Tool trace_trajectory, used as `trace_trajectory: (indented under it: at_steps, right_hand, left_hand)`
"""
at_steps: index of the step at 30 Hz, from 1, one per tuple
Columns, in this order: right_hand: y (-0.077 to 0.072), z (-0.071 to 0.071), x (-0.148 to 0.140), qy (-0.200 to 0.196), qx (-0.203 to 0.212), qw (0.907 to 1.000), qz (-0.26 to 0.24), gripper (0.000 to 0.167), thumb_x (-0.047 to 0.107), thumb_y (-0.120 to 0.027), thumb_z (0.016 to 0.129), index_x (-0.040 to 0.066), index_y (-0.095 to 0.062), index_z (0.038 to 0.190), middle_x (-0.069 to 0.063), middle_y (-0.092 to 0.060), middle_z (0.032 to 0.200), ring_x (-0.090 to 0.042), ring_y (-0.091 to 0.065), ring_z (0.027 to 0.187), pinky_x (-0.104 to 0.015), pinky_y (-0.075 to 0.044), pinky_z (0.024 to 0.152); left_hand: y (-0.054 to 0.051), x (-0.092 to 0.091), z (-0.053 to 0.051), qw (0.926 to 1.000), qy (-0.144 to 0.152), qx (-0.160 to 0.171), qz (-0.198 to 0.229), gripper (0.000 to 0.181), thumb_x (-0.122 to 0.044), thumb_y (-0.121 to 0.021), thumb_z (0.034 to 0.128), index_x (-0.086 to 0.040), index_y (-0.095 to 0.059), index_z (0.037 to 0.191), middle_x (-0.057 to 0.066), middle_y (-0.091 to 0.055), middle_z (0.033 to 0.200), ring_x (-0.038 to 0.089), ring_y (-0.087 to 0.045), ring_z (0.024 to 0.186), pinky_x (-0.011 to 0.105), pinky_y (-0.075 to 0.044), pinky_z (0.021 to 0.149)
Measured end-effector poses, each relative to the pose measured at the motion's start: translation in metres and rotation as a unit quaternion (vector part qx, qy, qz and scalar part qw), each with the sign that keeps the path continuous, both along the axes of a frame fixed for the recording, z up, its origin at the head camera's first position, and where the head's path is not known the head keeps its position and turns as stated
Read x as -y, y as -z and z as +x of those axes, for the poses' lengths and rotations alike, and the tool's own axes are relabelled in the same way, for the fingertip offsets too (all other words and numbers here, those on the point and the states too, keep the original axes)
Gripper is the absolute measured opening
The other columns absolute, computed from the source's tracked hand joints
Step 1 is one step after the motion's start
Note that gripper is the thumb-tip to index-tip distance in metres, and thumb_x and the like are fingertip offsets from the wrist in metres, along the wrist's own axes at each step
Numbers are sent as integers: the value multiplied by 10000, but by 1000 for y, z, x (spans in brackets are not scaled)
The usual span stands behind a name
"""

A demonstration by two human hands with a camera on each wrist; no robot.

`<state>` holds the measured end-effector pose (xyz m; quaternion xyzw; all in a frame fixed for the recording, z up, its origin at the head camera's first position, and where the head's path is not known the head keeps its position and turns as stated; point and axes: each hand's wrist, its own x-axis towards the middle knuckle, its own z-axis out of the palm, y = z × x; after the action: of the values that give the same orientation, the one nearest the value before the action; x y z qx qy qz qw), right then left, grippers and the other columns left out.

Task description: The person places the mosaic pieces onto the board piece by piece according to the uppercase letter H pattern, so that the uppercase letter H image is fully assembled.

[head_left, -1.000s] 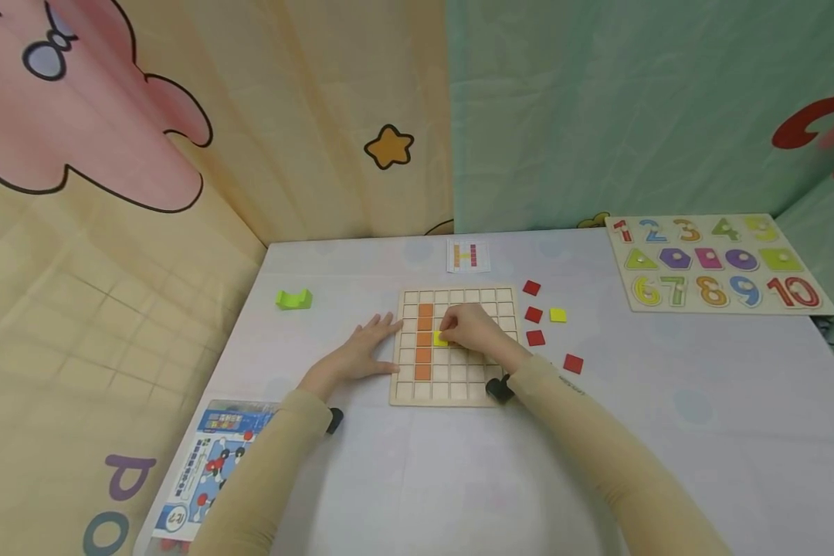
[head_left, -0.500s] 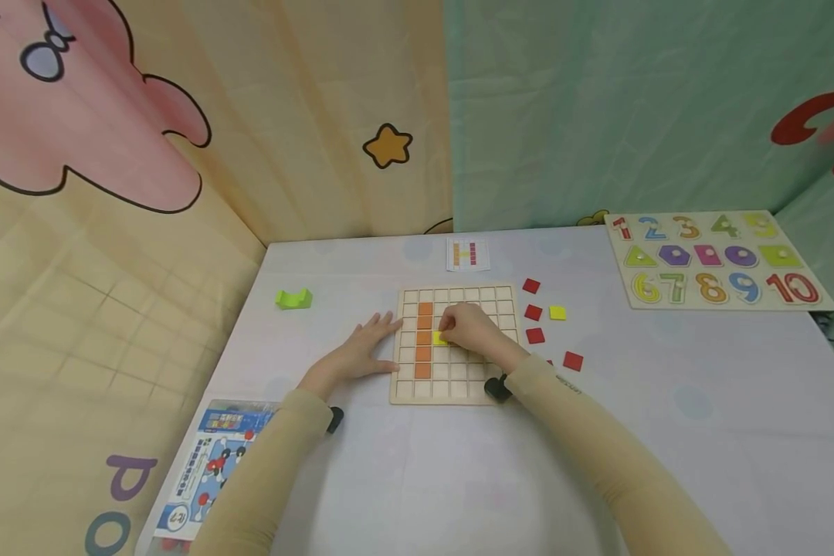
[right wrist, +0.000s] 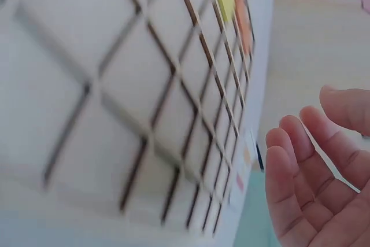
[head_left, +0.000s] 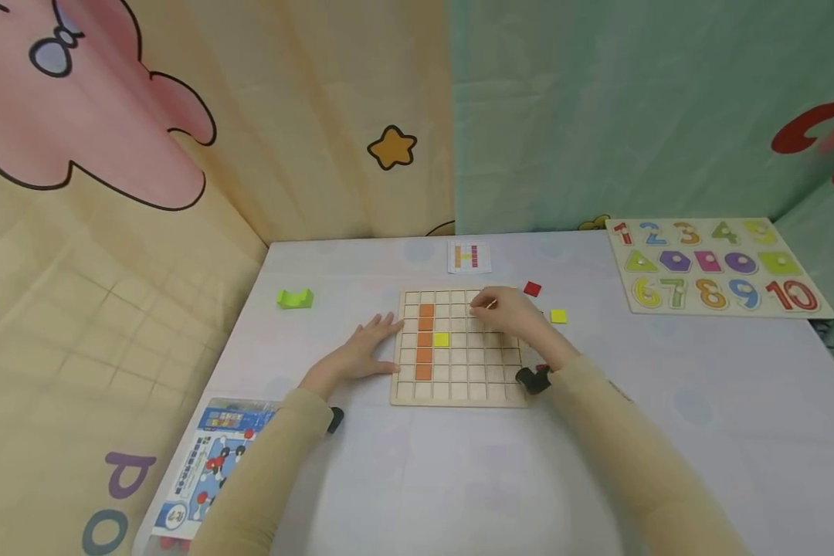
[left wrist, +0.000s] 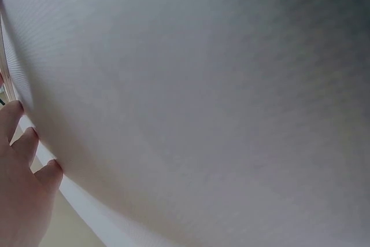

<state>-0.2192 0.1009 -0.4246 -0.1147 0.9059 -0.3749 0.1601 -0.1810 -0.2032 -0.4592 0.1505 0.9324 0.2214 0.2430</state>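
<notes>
A wooden grid board [head_left: 459, 394] lies mid-table in the head view. Orange tiles [head_left: 425, 340] form a column in its left part, and a yellow tile [head_left: 441, 340] sits in a cell directly right of that column. My left hand [head_left: 357, 351] rests at the board's left edge, thumb and fingers spread. Above the board's upper right part is my right hand [head_left: 510, 313]. In the right wrist view, thumb and loosely bent fingers [right wrist: 298, 134] stand apart around nothing. The left wrist view shows mostly white tabletop with a few left fingers [left wrist: 26, 143].
Right of the board lie a red tile [head_left: 532, 289] and another yellow tile [head_left: 559, 316]; my right arm hides other tiles. A pattern card [head_left: 469, 257] lies behind the board. Around it are a green block [head_left: 295, 299], a number puzzle [head_left: 723, 266] and a packaged kit [head_left: 211, 463].
My right hand has let go of the yellow tile, which stays in its cell, and has moved right and away toward the board's far side. The left hand has not moved.
</notes>
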Motion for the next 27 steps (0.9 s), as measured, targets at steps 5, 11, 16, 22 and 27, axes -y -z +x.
trace_trajectory:
  at_steps: [5, 11, 16, 22, 27]
  right_hand:
    - [-7, -5, -46, 497, -114, 9987, -69, 307, 255, -594, 976, 42, -650, 1191, -180, -651, 1189, -322, -599, 1046, -429, -538, 865]
    - [-4, -4, -92, 1112, 151, 9936, -111, 374, 309, -570, 997, 47, -596, 1262, -184, -608, 1221, -316, -566, 1056, -440, -529, 906]
    - [2, 1, -116, 1356, 262, 9902, -201, 460, 369, -559, 997, 40, -553, 1318, -213, -566, 1277, -351, -543, 1109, -462, -507, 980]
    - [12, 2, -128, 1683, 275, 9851, -206, 463, 416, -636, 943, 77, -594, 1256, -164, -598, 1218, -301, -554, 1064, -304, -543, 744]
    - [12, 3, -129, 1592, 393, 9861, -262, 475, 356, -646, 945, 36, -570, 1287, -215, -575, 1266, -353, -525, 1133, -411, -537, 907]
  left_hand:
    - [0, 0, -1, 10000, 5, -33, -49, 903, -383, -741, 863, -245, -214, 1583, 37, -55, 1674, 263, 43, 1549, 490, 14, 1255]
    - [0, 0, -1, 10000, 17, -43, -48, 905, -379, -744, 862, -235, -216, 1583, 49, -60, 1674, 271, 39, 1548, 496, 10, 1254]
    - [-1, -1, -1, 10000, 28, -63, -37, 904, -371, -746, 861, -218, -222, 1582, 65, -69, 1672, 278, 33, 1548, 501, 6, 1254]
    - [0, -1, -1, 10000, 27, -71, -37, 900, -371, -745, 863, -216, -226, 1582, 66, -73, 1673, 277, 29, 1549, 502, 2, 1255]
    - [0, -1, -1, 10000, 15, -61, -45, 900, -379, -744, 862, -227, -225, 1582, 55, -72, 1673, 268, 33, 1549, 495, 12, 1255]
